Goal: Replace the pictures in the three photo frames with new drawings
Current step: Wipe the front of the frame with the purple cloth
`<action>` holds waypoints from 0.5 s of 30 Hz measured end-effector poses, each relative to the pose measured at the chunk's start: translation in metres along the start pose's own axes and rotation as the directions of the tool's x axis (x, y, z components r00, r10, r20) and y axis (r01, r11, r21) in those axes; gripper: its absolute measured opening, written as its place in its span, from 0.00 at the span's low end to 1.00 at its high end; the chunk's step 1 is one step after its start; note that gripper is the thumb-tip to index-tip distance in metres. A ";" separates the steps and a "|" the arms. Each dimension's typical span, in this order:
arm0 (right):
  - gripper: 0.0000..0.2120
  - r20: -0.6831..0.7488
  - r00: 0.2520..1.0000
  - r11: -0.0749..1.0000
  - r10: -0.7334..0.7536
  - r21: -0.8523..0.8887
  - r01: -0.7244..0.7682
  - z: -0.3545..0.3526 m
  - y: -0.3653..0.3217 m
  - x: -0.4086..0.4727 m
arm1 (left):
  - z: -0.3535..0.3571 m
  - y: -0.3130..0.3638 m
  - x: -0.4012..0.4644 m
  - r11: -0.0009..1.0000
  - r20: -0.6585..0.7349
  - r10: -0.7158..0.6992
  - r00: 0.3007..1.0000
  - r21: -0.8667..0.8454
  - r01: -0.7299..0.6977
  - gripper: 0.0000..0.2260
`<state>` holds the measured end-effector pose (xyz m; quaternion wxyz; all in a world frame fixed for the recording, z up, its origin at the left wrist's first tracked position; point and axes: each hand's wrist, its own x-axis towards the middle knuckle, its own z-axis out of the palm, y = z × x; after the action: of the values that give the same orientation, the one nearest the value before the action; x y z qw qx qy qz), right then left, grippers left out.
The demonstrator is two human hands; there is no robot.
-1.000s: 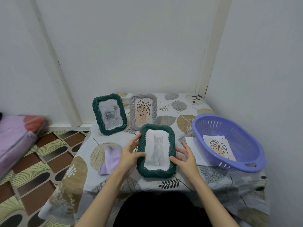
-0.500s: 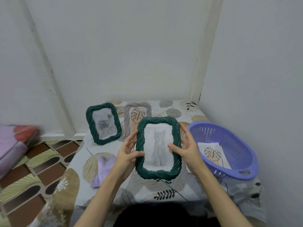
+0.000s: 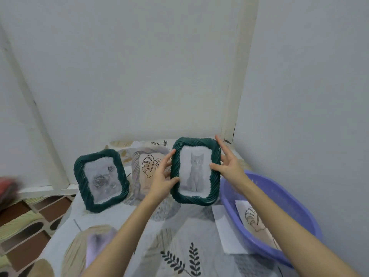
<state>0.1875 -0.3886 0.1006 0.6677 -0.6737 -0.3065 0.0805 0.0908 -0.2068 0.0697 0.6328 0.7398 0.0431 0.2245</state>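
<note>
Reading from the left, we see a dark green frame [image 3: 101,179] with a drawing of roses standing propped on the patterned tablecloth [image 3: 179,236], close to the wall. Just beside it stands a pale lilac frame [image 3: 148,172] showing a leaf drawing, partly hidden by our left hand [image 3: 162,177]. That hand grips the left edge of a second green frame [image 3: 196,170], which holds a cat picture and is lifted upright above the table. Our right hand [image 3: 227,164] clasps its right edge, thumb on the front and fingers spread along the rim. Farther right, a purple basket [image 3: 295,212] contains a loose leaf drawing [image 3: 252,218], and a white sheet [image 3: 225,230] lies flat on the cloth just beside the basket.
</note>
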 end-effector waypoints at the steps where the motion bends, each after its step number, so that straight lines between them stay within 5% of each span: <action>1: 0.38 -0.007 1.000 1.000 0.003 -0.015 -0.003 -0.002 0.005 0.008 | 0.005 -0.007 0.012 0.999 -0.012 0.009 1.000 0.040 -0.009 0.37; 15: 0.40 -0.056 0.993 0.968 0.108 -0.222 -0.118 -0.027 0.079 0.050 | 0.035 -0.087 0.077 0.967 0.038 -0.050 0.998 0.250 0.039 0.36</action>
<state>0.2653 -0.3796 0.0432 0.5881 -0.7628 -0.2600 0.0684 0.1924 -0.1947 0.0046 0.5404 0.8172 0.0735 0.1866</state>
